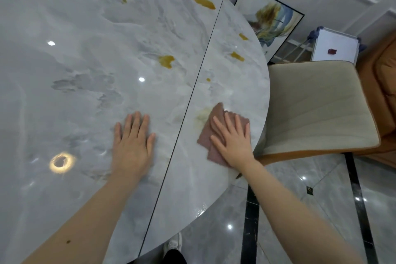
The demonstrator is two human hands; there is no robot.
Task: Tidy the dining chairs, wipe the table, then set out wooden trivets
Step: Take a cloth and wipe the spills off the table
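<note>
The left hand [133, 142] lies flat with straight fingers on the marble tabletop [75, 83], grasping nothing, while the right hand [232, 141] presses a folded brown cloth [211, 133] down near the rounded edge. Beyond, amber spills [166, 61] dot the tabletop, and a cream-seated chair [317, 105] stands just beside it

The single head camera looks steeply down, close over the table [85, 92], edges apparently wide-angle warped.

Right hand [232, 138] flat on pink cloth [209, 133] nr marble table [85, 92] edge, left hand [132, 141] flat beside it, amber spills [165, 61] further back, cream chair [317, 105] tucked alongside
</note>
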